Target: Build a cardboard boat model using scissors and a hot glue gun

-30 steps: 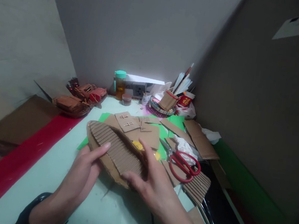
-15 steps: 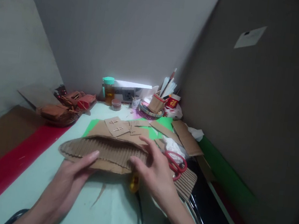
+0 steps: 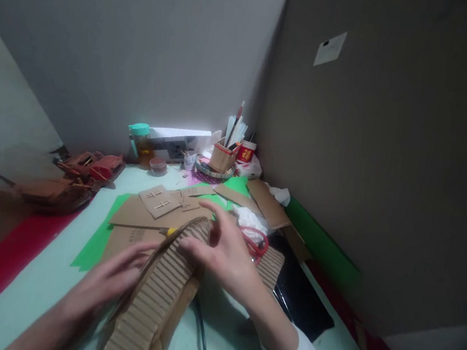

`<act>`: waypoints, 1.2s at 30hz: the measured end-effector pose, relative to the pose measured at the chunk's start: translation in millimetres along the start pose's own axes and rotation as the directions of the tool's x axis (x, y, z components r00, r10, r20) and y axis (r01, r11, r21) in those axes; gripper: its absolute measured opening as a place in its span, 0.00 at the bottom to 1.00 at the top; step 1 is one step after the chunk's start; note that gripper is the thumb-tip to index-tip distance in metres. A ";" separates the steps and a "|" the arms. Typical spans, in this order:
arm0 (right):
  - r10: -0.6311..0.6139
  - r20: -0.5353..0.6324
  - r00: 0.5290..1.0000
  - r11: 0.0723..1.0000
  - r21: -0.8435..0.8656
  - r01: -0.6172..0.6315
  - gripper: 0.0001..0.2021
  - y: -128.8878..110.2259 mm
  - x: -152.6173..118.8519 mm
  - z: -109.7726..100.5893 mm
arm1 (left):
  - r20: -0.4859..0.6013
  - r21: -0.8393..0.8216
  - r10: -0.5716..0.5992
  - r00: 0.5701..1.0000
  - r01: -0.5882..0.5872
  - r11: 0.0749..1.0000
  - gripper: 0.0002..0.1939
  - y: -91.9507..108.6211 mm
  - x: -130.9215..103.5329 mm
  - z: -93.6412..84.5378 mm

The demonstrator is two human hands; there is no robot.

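A long corrugated cardboard piece with curved sides stands tilted, its ridged face toward me and its lower end near the bottom edge of the view. My right hand grips its upper end, thumb on the ridged face and fingers at the far side. Along the left side is my left hand, its fingers stretched out against or just beside the edge; contact is hard to make out. Behind the piece a small yellow part peeks out. A dark cable runs below my right hand.
Flat cardboard with small stick crosses lies behind the hands on green sheets. Red-handled scissors, crumpled tissue and a black flat object are at right. A bottle and a stick holder stand at the back.
The cardboard piece has turned from lying across to pointing toward me. My left hand has loosened its thumb grip and sits beside it. The view has swung right.
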State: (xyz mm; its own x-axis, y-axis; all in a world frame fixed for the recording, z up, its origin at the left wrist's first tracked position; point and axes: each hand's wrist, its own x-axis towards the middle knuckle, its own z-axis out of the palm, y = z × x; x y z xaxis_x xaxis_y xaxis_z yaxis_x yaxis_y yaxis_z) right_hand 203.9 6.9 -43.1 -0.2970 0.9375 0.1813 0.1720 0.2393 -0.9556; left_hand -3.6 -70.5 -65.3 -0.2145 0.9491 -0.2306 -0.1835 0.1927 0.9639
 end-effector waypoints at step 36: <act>-0.175 0.033 0.984 0.983 -0.053 0.176 0.24 42.6 -46.3 81.9 | -0.274 -0.127 0.039 0.961 -0.076 0.989 0.26 -19.7 -17.3 43.6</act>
State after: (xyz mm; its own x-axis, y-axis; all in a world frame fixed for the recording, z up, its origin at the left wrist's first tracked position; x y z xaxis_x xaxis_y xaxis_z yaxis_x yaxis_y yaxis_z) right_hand 148.0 -47.0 -111.3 -0.3537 0.8723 0.3376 0.1666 0.4140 -0.8949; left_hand 45.6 -79.9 -74.5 -0.4759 0.8514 -0.2204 -0.2868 0.0867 0.9541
